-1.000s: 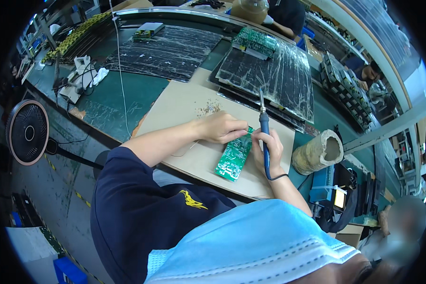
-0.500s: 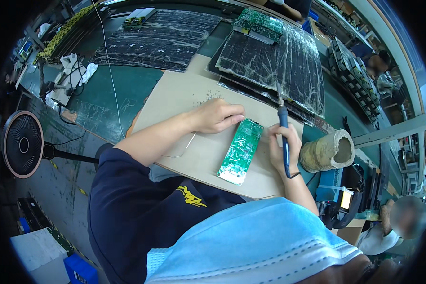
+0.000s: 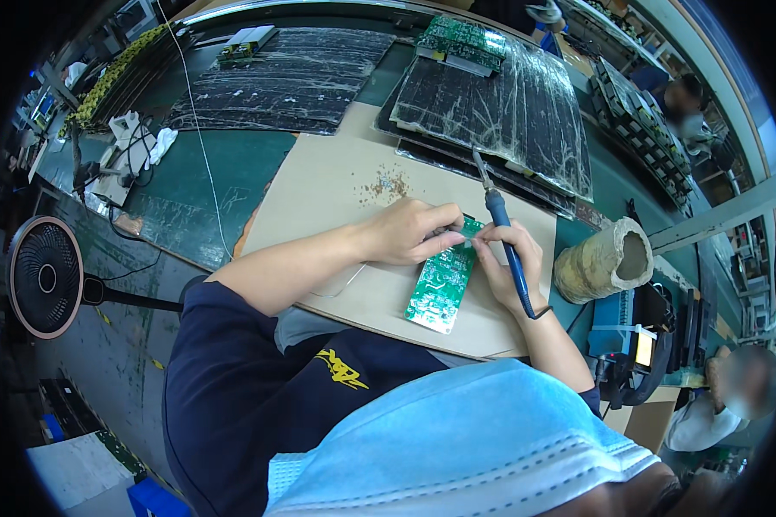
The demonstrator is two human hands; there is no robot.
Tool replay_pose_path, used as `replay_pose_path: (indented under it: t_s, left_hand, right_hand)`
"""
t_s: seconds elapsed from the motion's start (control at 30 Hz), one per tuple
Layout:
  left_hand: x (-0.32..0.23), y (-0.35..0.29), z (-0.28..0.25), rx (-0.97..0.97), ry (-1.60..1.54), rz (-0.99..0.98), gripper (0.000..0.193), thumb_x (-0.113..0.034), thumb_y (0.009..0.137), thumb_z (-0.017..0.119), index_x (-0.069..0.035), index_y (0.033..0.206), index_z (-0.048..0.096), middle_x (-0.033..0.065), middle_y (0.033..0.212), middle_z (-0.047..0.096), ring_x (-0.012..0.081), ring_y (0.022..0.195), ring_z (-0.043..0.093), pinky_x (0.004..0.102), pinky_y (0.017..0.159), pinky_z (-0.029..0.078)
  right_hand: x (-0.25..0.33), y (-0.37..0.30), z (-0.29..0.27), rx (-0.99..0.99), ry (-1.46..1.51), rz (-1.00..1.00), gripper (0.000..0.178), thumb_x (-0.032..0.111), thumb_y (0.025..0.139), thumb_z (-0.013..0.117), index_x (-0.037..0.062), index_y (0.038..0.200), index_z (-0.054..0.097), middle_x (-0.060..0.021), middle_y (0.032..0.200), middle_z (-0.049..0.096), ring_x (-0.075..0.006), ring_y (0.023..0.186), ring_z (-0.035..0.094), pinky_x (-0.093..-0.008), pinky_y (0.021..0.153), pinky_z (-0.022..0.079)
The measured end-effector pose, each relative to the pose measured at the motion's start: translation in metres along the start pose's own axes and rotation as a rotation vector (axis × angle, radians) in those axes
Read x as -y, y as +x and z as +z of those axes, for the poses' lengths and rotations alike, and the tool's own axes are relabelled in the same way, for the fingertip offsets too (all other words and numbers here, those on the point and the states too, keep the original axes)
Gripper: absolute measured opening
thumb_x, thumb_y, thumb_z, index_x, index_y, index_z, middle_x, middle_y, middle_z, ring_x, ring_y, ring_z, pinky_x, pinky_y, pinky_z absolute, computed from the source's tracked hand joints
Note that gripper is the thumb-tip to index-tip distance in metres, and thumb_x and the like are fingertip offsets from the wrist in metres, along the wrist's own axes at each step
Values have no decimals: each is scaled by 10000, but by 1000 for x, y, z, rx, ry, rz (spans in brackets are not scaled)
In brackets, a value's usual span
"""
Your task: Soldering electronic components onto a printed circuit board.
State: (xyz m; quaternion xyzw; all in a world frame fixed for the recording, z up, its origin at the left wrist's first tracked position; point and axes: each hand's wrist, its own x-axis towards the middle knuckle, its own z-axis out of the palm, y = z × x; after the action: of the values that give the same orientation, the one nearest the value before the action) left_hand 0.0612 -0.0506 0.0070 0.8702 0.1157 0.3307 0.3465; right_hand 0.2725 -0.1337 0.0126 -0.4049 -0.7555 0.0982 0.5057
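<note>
A long green circuit board (image 3: pixel 441 291) lies on the beige cardboard sheet (image 3: pixel 319 185) in front of me. My left hand (image 3: pixel 414 231) is over the board's far end with thumb and forefinger pinched; whatever may be between them is too small to name. Close by, fingertips almost meeting those of the left, my right hand (image 3: pixel 510 263) is closed around a soldering iron (image 3: pixel 503 220). The blue-handled iron points up and away, its metal tip over the edge of the dark sheets, apart from the board. Both hands hide part of the board's far end.
Small brown bits (image 3: pixel 386 184) are scattered beyond my left hand. To the right stand a rough tan cylinder (image 3: pixel 595 263) and a blue soldering station (image 3: pixel 612 323). Stacked dark sheets (image 3: pixel 491 112) carry more green boards (image 3: pixel 464 41). A fan (image 3: pixel 46 276) stands left.
My right hand has moved left to the board's far end, tilting the iron further left. My left hand has shifted slightly right, over the board, and the fingertips have come together.
</note>
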Motion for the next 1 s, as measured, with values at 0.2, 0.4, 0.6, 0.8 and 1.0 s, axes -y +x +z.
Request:
replay_pose_path:
  t_s: [0.2, 0.4, 0.6, 0.8, 1.0]
  left_hand:
    - [-1, 3, -2, -14, 3, 4, 142, -133, 915, 681, -26, 932, 589, 109, 681, 616, 240, 547, 613, 338, 502, 453]
    - [3, 4, -9, 20, 58, 6, 111, -119, 906, 682, -25, 924, 624, 106, 702, 631, 237, 580, 626, 331, 522, 460]
    - [10, 5, -16, 31, 98, 18, 91, -115, 919, 658, -26, 924, 637, 106, 719, 647, 243, 618, 657, 337, 547, 476]
    - [0, 9, -12, 15, 65, 28, 93, -107, 908, 674, -24, 921, 634, 103, 701, 634, 223, 586, 633, 329, 528, 458]
    - [7, 0, -10, 23, 85, 79, 78, -72, 882, 695, -27, 912, 639, 85, 652, 601, 188, 512, 571, 319, 481, 421]
  right_hand:
    - [5, 2, -6, -3, 32, 21, 264, -93, 733, 747, 46, 908, 606, -113, 827, 687, -246, 707, 643, -331, 640, 505]
    - [4, 1, -8, -5, 49, 132, 217, -89, 739, 739, 41, 869, 623, -87, 745, 615, -206, 650, 599, -307, 601, 470]
    - [2, 1, -10, -27, 56, 162, 218, -59, 753, 754, 38, 892, 617, -95, 768, 624, -210, 683, 621, -303, 633, 491]
    - [3, 1, -5, -32, 91, 82, 248, -50, 759, 756, 50, 928, 604, -117, 862, 696, -262, 790, 679, -344, 715, 531]
    - [0, -4, -8, 27, 67, 58, 271, -86, 742, 725, 64, 930, 601, -99, 870, 714, -276, 762, 662, -350, 702, 524]
